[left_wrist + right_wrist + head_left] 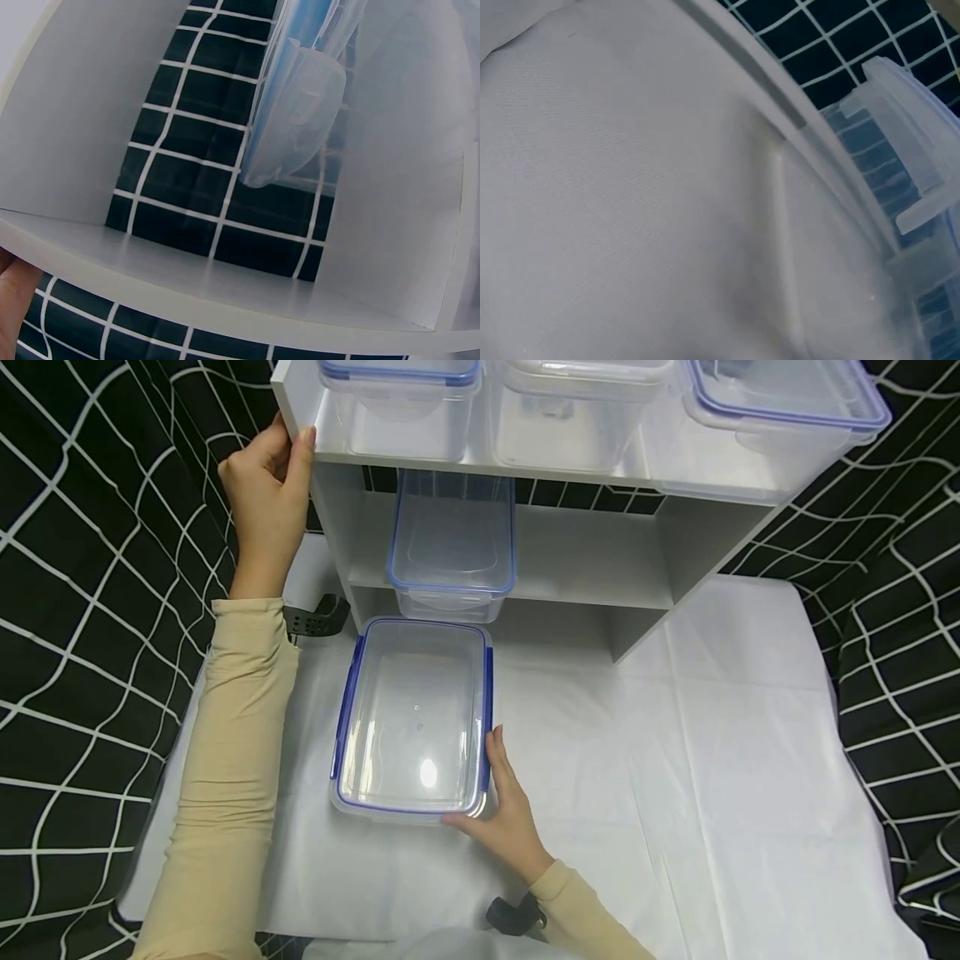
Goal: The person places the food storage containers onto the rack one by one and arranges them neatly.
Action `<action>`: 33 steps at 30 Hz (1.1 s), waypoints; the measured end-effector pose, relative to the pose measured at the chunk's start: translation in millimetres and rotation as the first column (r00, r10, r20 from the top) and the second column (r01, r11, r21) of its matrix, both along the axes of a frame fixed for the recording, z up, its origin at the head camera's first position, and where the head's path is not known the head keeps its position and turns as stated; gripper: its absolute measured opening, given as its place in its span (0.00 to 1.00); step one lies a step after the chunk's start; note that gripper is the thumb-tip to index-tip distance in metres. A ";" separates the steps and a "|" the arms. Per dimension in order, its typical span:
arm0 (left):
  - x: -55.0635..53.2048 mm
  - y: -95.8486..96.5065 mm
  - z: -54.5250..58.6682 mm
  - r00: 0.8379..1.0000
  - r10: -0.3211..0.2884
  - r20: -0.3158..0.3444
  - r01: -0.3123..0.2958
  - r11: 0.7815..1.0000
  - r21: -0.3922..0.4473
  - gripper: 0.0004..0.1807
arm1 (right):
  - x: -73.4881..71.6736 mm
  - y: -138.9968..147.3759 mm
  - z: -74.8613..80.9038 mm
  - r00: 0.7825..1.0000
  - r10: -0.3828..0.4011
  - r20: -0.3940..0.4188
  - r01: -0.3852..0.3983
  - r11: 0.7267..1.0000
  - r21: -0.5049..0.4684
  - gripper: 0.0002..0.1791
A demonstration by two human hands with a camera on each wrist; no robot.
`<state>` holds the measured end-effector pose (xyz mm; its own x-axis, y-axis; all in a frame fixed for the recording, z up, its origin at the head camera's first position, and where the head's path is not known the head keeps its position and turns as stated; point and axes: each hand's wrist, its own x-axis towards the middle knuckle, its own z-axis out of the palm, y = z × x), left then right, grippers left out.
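Note:
My left hand (266,497) grips the left side edge of a white shelf unit (667,564), its thumb on the near face. A bit of that hand (15,304) also shows in the left wrist view, at the board's edge. On the white cloth in front of the unit lies a clear plastic food container (416,718) with a blue-edged lid. My right hand (506,818) touches its near right corner, thumb at the near side and fairly straight fingers along the right side. The right wrist view does not show the hand.
Three clear containers stand on top of the unit: a blue-rimmed left one (408,422), a pale-lidded middle one (573,422) and a blue-rimmed right one (780,410). Another lidded container (452,539) juts from the inner shelf. White cloth (735,760) covers the table; dark grid-patterned fabric (82,693) hangs around.

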<state>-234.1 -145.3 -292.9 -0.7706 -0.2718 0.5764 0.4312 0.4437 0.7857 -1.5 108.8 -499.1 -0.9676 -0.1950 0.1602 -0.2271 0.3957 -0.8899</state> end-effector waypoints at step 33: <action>0.8 0.2 -0.7 1.000 0.017 0.005 -0.017 1.000 -0.012 0.15 | -1.5 7.2 -18.5 0.997 -0.019 -0.068 0.023 0.997 0.069 0.74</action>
